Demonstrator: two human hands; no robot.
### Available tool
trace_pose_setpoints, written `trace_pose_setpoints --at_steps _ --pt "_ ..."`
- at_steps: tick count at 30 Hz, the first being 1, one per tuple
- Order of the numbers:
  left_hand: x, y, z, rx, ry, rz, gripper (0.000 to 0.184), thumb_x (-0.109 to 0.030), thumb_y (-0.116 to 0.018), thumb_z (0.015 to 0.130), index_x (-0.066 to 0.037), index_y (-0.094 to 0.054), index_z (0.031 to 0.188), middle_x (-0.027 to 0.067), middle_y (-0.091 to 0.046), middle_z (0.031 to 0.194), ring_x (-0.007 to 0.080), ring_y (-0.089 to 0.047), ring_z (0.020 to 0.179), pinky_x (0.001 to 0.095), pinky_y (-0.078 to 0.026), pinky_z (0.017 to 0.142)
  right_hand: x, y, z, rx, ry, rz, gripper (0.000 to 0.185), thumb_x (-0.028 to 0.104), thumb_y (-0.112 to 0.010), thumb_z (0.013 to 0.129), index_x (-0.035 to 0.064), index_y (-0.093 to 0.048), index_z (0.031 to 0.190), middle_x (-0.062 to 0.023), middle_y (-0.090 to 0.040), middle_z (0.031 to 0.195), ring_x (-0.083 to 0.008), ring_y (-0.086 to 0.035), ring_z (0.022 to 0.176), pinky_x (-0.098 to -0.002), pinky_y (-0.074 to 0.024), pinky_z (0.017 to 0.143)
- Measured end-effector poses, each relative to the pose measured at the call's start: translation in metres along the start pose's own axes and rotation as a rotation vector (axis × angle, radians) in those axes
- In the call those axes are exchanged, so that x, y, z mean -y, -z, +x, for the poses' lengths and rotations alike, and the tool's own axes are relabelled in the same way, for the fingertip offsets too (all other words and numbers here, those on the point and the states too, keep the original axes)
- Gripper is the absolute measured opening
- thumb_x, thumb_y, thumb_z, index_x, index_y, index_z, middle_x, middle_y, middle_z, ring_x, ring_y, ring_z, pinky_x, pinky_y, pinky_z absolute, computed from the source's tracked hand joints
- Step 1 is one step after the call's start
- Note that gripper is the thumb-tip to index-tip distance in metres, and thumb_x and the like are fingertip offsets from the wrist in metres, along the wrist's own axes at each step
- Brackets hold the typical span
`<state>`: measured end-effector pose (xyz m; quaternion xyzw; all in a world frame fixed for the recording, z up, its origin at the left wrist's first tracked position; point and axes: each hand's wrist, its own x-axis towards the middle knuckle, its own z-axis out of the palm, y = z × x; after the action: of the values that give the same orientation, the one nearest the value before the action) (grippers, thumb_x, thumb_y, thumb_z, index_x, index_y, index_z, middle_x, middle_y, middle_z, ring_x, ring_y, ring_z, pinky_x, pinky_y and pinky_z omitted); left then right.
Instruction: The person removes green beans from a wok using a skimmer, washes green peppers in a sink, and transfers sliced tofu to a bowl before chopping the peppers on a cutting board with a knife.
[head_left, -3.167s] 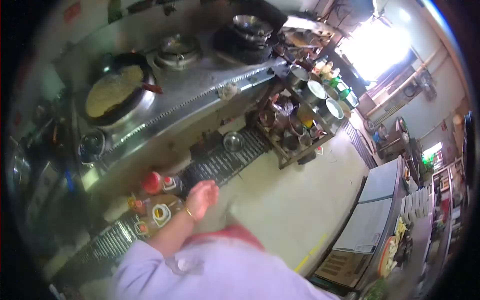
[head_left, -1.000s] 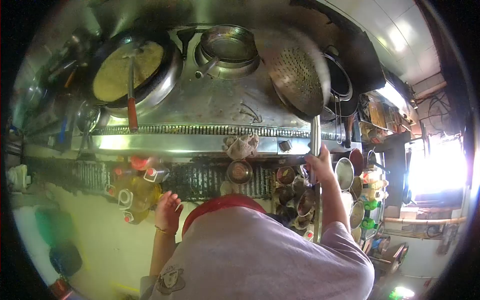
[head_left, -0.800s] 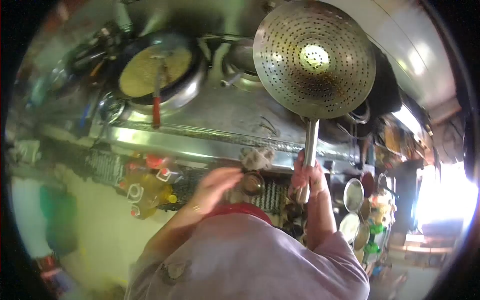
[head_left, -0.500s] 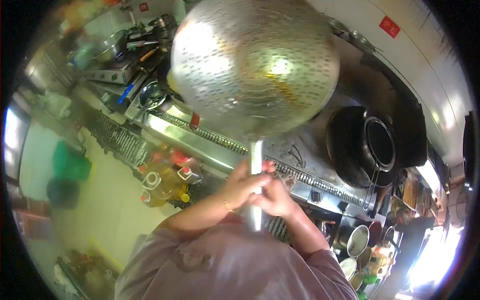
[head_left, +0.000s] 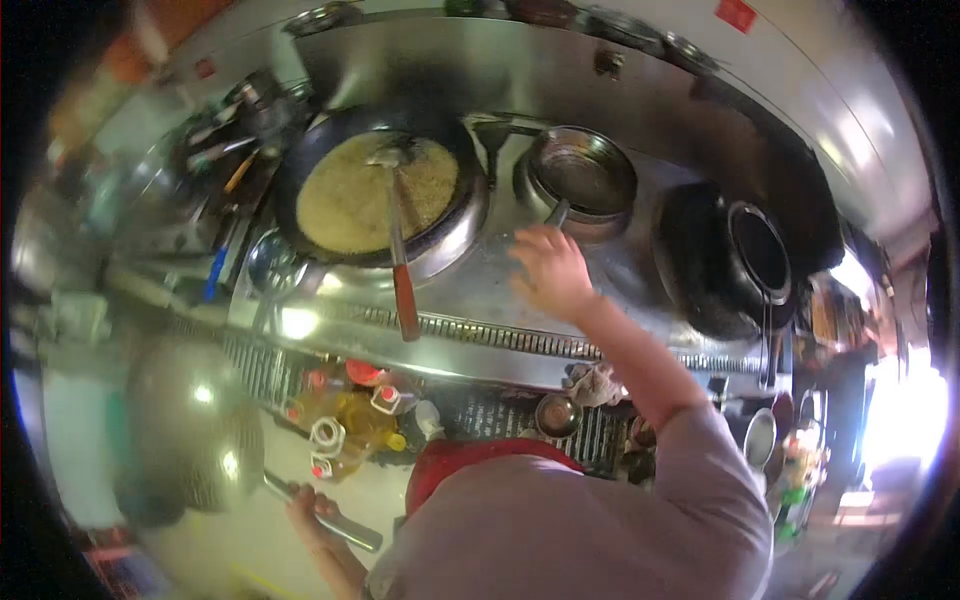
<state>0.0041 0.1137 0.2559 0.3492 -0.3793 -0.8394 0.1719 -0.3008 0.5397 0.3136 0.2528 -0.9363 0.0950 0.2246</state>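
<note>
the left hand (head_left: pixel 318 520) has its fingers wrapped around the metal handle of a wide, round, perforated steel strainer (head_left: pixel 195 430), whose bowl reaches outward beyond them; a firm wrap should steady that broad head. the right hand (head_left: pixel 550 270) has loosely spread fingers, just beside the round steel pan's short handle (head_left: pixel 560 212); whether they touch is unclear. keep them clear of the red-handled metal ladle (head_left: pixel 403 300), left of them in the large black wok (head_left: pixel 465 170).

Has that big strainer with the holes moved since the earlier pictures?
Yes. The strainer, now in the left hand, has gone from over the stove to left of the bottles.
</note>
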Motion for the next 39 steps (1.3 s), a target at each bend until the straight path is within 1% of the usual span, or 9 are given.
trace_pose_setpoints --at_steps 2,5,11,14,20,28,32,37,39 --pt "-0.019 -0.004 0.02 -0.013 -0.013 -0.077 0.018 -0.009 -0.059 0.086 -0.012 -0.049 0.101 -0.0023 -0.05 0.074 0.0063 -0.047 0.05 0.0209 -0.043 0.042 -0.032 -0.041 0.024 0.141 -0.023 -0.213 0.044 0.045 -0.054 0.084 0.0114 -0.064 0.111 -0.0116 -0.058 0.123 -0.0311 -0.055 0.111 -0.043 -0.0485 0.088" --pt "-0.048 -0.008 0.059 -0.012 0.002 -0.122 0.019 -0.007 -0.056 0.087 -0.012 -0.048 0.103 -0.003 -0.045 0.071 0.0058 -0.041 0.047 0.0203 -0.041 0.041 -0.039 -0.031 0.06 0.887 -0.305 -0.254 0.051 0.052 -0.048 0.085 0.0103 -0.067 0.108 -0.0116 -0.064 0.114 -0.0315 -0.06 0.105 -0.0423 -0.0495 0.086" --pt "-0.088 -0.033 0.134 0.021 -0.012 -0.025 0.02 -0.005 -0.053 0.088 -0.013 -0.048 0.105 -0.0033 -0.044 0.069 0.0057 -0.04 0.046 0.0208 -0.037 0.038 -0.052 -0.005 0.026 0.93 -0.678 -0.34 0.047 0.051 -0.055 0.084 0.0102 -0.066 0.104 -0.006 -0.068 0.099 -0.0257 -0.066 0.091 -0.0402 -0.0529 0.077" --pt "-0.094 -0.047 0.17 0.086 0.052 0.004 0.022 -0.006 -0.056 0.086 -0.012 -0.048 0.106 -0.0025 -0.046 0.068 0.0059 -0.04 0.045 0.0202 -0.036 0.038 -0.025 -0.012 0.021 0.928 -0.707 -0.062 0.047 0.049 -0.055 0.086 0.0093 -0.065 0.108 -0.0093 -0.068 0.096 -0.0234 -0.066 0.09 -0.0376 -0.0528 0.077" --pt "-0.087 -0.101 0.173 0.243 0.013 0.09 0.032 -0.009 -0.063 0.078 -0.007 -0.045 0.104 0.0001 -0.048 0.069 0.0069 -0.045 0.046 0.02 -0.041 0.04 0.101 -0.096 0.046 0.461 -1.236 1.676 0.07 0.037 -0.061 0.088 0.0061 -0.029 0.142 -0.0237 -0.052 0.123 -0.0331 -0.062 0.093 -0.0445 -0.0512 0.078" --pt "-0.076 -0.123 0.148 0.287 -0.085 0.157 0.03 -0.01 -0.061 0.078 -0.003 -0.045 0.103 0.0018 -0.049 0.069 0.0091 -0.048 0.047 0.023 -0.045 0.04 0.055 -0.101 0.105 0.574 -0.832 0.864 0.063 0.01 -0.057 0.075 0.0065 -0.04 0.136 -0.015 -0.056 0.094 -0.0197 -0.059 0.072 -0.0335 -0.0477 0.057" --pt "-0.072 -0.124 0.134 0.193 -0.129 0.199 0.032 -0.011 -0.062 0.077 -0.001 -0.048 0.103 0.0025 -0.049 0.066 0.0102 -0.049 0.045 0.0235 -0.045 0.039 0.004 -0.021 0.105 0.593 -0.519 0.403 0.058 0.015 -0.057 0.077 0.0037 -0.045 0.132 -0.0192 -0.063 0.103 -0.0211 -0.063 0.083 -0.0344 -0.0502 0.074" --pt "-0.074 -0.127 0.117 0.094 -0.09 0.234 0.035 -0.01 -0.061 0.075 0.0 -0.048 0.105 0.0035 -0.048 0.065 0.0117 -0.05 0.043 0.0242 -0.045 0.039 -0.04 0.1 0.105 0.709 -0.379 0.156 0.063 0.011 -0.057 0.077 0.0151 -0.042 0.137 -0.0247 -0.061 0.109 -0.0393 -0.062 0.096 -0.0442 -0.0494 0.083" --pt "-0.07 -0.127 0.118 0.045 -0.095 0.232 0.033 -0.007 -0.06 0.074 -0.003 -0.046 0.103 0.004 -0.049 0.065 0.0124 -0.05 0.043 0.0255 -0.045 0.039 -0.038 0.139 0.106 0.655 -0.207 0.056 0.061 0.002 -0.055 0.074 0.0091 -0.044 0.133 -0.0256 -0.059 0.112 -0.0417 -0.059 0.101 -0.0453 -0.047 0.089"
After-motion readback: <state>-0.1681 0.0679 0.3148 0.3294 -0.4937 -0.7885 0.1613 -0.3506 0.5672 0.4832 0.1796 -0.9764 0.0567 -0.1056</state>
